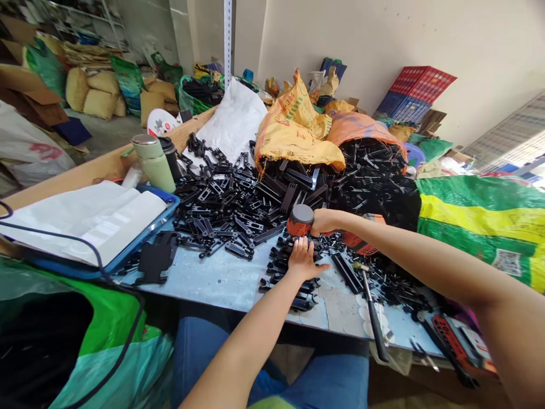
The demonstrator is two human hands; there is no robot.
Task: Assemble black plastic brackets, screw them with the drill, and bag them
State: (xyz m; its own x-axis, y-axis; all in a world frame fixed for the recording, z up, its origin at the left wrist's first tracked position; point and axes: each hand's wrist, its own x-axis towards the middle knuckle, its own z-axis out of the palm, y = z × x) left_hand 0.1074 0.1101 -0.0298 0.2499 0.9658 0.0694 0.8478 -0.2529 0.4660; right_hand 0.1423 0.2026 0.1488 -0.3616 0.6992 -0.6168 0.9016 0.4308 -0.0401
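Note:
My right hand (326, 221) is wrapped round the handle of an orange and grey cordless drill (300, 223). The drill's round grey back end faces up, and its tip is hidden. Just below it, my left hand (302, 260) lies with fingers spread on a row of black plastic parts (304, 301) near the table's front edge. Right of that row are some long black bars (347, 272) and a hammer (371, 309) with a black handle. Loose small screws (394, 288) are scattered beside the hammer.
A heap of black parts (230, 207) spreads behind my hands, below a yellow sack (298, 136). A blue tray (170, 205) with white sheets and a green bottle (154, 162) stand left. A green and yellow sack (477, 213) and a second orange tool (451, 338) are at right.

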